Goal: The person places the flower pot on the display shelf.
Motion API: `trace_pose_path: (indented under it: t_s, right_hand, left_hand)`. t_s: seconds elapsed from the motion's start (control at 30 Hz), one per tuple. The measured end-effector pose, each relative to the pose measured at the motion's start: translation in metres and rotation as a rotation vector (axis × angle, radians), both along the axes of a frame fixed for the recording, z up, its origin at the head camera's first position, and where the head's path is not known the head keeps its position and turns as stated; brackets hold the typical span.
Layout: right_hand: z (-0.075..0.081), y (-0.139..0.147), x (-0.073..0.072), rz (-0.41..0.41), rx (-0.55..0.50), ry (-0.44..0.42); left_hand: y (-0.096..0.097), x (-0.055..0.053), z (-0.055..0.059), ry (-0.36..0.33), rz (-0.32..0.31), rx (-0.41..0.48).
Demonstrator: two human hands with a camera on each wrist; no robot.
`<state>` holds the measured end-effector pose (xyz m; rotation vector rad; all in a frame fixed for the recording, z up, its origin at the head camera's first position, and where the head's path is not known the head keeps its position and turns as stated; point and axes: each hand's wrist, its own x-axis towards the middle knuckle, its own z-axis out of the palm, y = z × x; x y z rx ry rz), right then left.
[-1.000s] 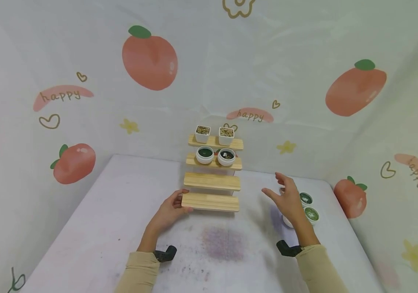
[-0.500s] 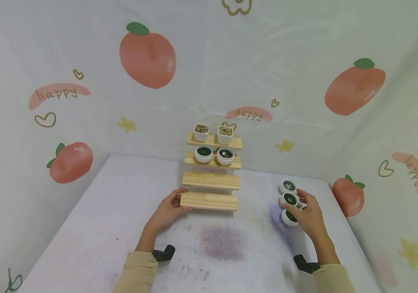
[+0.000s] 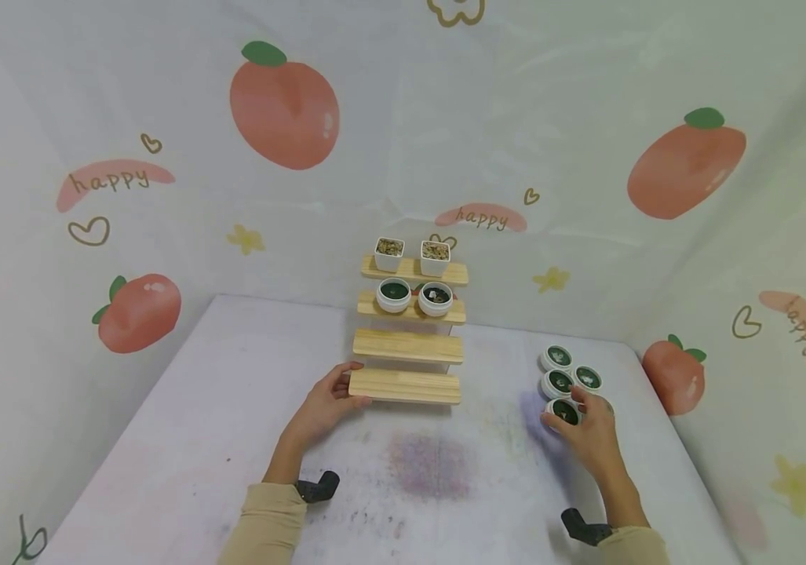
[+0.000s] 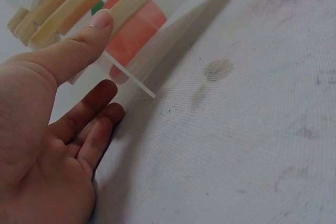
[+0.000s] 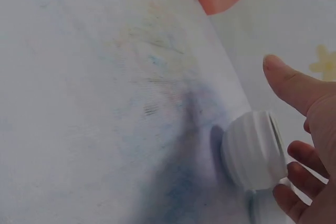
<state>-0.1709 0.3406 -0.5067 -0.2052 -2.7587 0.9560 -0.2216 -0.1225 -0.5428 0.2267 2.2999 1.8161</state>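
In the head view my left hand [image 3: 325,404] holds the left end of the lowest board of a four-step wooden display stand [image 3: 406,386]. The thumb lies at the board's front and the fingertips behind it. The left wrist view shows the thumb on the wood and other fingers loosely bent below. At right, my right hand [image 3: 596,431] spreads thumb and fingers about a small round white pot [image 3: 563,410] with dark green contents. In the right wrist view its thumb stands apart from the white pot [image 5: 254,150], fingertips close to the rim. The hand covers part of the pot group.
More round pots [image 3: 558,357] stand close behind the right hand. Two square white pots [image 3: 435,259] sit on the top board, two round pots [image 3: 393,295] on the board below. A printed cloth backdrop [image 3: 501,118] rises behind the white table [image 3: 233,486].
My right hand has moved right and down to the pots, first around those farther back, then to the nearest one. The left hand has stayed at the stand.
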Motion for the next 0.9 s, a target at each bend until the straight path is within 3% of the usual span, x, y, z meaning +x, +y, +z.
trace_pose_path:
  t_s: [0.3,0.67,0.9]
  right_hand:
    - [-0.014,-0.002,0.0,-0.039,0.025,-0.027]
    - [-0.013,-0.006,0.001,-0.074,0.008,-0.109]
    - [-0.007,-0.011,0.003,-0.068,0.016,-0.034]
  left_hand:
    - [0.0,0.003,0.004,-0.001,-0.006,0.009]
    - [0.0,0.002,0.002,0.0,-0.003,-0.004]
    - [0.0,0.0,0.002,0.007,0.002,-0.025]
